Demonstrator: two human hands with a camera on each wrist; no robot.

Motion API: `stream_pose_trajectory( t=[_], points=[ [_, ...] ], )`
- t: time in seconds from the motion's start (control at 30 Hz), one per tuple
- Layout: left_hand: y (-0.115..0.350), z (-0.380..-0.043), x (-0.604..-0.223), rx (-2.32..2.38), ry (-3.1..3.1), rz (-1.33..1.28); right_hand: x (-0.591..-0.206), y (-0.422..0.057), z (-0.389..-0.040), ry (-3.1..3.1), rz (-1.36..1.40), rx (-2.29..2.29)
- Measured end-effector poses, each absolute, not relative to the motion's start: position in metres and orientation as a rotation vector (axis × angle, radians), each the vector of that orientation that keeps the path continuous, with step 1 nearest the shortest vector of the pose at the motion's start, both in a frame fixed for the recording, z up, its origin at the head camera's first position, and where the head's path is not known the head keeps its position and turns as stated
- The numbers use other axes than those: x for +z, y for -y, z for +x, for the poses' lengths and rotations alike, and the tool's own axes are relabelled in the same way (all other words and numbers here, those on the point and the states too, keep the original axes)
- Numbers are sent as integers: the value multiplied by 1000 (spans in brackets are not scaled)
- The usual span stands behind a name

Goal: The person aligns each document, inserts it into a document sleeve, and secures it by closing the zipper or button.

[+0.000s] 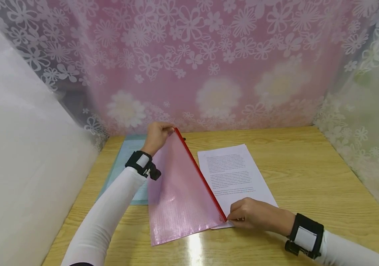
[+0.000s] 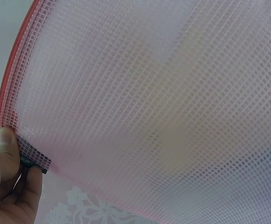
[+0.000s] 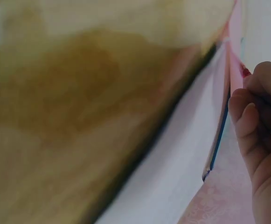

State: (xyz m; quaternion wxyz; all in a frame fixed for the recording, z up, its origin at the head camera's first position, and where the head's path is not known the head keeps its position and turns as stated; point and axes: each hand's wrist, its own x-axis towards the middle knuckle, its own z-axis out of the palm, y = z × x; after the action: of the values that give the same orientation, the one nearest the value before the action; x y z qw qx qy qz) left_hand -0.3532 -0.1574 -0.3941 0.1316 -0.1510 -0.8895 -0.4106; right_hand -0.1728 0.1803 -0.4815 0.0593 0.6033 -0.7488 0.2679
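A pink translucent mesh zip pouch [image 1: 182,199] is held tilted up over the table, its red zipper edge [image 1: 200,171] slanting down to the right. My left hand [image 1: 157,138] grips the far upper corner. In the left wrist view, thumb and fingers pinch that corner beside a dark tab [image 2: 35,161] with printed letters. At the near end of the zipper my right hand [image 1: 255,214] pinches the lower corner, over the printed sheets [image 1: 230,170]. The right wrist view shows a bit of red [image 3: 246,72] at the fingertips of this hand.
A light blue folder [image 1: 137,197] lies at the left, partly hidden behind the pouch and left arm. The wooden table [image 1: 302,170] ends at a pink flowered curtain [image 1: 176,74] at the back. A white sheet wall [image 1: 26,147] stands at the left.
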Motion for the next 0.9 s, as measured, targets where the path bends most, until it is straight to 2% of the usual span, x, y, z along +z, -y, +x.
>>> stream_pose_trajectory(
  t=[0.33,0.57,0.9],
  points=[
    [158,-351,-396,-1158,2566,-459,-488,-176,-167,2304,1848,794],
    [161,-348,-393,-1130,2600,-514,-499,-177,-165,2433,1727,780],
    [164,-345,-397,-1124,2661,-529,-495,-173,-194,2509,1476,875]
  ],
)
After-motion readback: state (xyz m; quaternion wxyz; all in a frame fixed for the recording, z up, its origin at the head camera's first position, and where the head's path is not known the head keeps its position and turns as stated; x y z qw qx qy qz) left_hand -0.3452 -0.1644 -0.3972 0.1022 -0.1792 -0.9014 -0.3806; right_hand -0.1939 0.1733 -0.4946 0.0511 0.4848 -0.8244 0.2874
